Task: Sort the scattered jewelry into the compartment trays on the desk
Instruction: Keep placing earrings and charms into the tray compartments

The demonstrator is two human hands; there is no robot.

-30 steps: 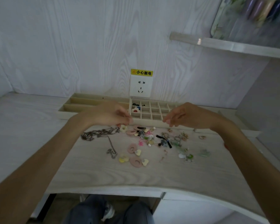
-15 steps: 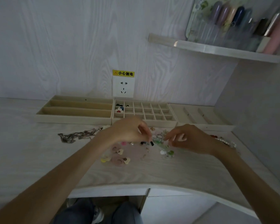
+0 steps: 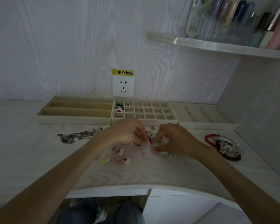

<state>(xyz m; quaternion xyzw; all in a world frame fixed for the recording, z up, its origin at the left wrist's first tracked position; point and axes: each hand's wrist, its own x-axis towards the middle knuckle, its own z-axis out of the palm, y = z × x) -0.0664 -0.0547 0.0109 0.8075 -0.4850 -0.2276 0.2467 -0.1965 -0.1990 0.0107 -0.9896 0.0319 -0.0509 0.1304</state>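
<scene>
Small earrings and charms lie in a pile [image 3: 145,139] at mid-desk. My left hand [image 3: 128,133] and my right hand [image 3: 173,139] hover over it, fingertips nearly meeting on the small pieces. A green piece [image 3: 158,142] shows inside the curl of my right fingers; whether either hand grips anything is unclear. Pink hoops with heart charms [image 3: 118,160] lie nearer me. Silver chains [image 3: 76,135] lie left, bracelets [image 3: 223,147] right. Behind stand a long-slot tray [image 3: 74,110], a grid tray [image 3: 145,121] with a few pieces [image 3: 120,109] in its left cells, and a ridged tray [image 3: 205,115].
A wall socket [image 3: 123,85] with a yellow label sits above the trays. A shelf [image 3: 217,46] with bottles juts out at upper right. A side wall [image 3: 257,110] closes the desk on the right. The curved desk edge [image 3: 136,186] is near me.
Both hands have dropped from the trays' front edge onto the pile and drawn closer together. The view has swung right, bringing the bracelets and shelf bottles into sight.
</scene>
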